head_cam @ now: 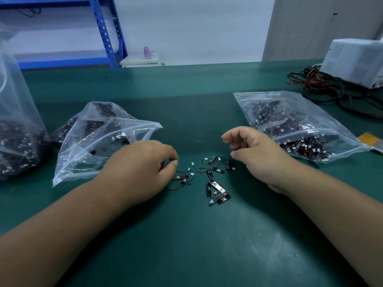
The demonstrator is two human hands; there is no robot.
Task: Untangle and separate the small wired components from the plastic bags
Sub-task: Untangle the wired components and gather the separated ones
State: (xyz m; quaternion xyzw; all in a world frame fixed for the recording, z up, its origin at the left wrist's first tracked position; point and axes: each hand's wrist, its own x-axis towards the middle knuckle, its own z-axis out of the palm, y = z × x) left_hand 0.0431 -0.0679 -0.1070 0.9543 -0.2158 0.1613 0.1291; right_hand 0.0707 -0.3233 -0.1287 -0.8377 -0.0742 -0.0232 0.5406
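1. Head view, setting: a green bench (186,241) carries three clear plastic bags, each holding many small black wired components.
2. Head view, bags: the far-left bag (16,131) stands upright at the frame edge. The middle bag (99,139) lies crumpled with its mouth toward the centre, just behind the left hand. The right bag (294,121) lies flat behind the right hand, with components crowding its near edge.
3. Head view, task items: the loose components (214,183) lie scattered on the bench between the two hands, outside all the bags. They are black strips with thin red-and-black wires and white plugs, and several wires cross one another.
4. Head view, left hand (143,162): palm down, fingers curled toward the thumb above the leftmost components. Whether a wire is pinched cannot be told.
5. Head view, right hand (255,150): fingers loosely curled and spread, holding nothing, just right of the scatter.
6. Head view, surroundings: a white device (356,61) and tangled cables (323,85) sit at the bench's far right. Blue shelving (105,32) stands behind the bench at left.
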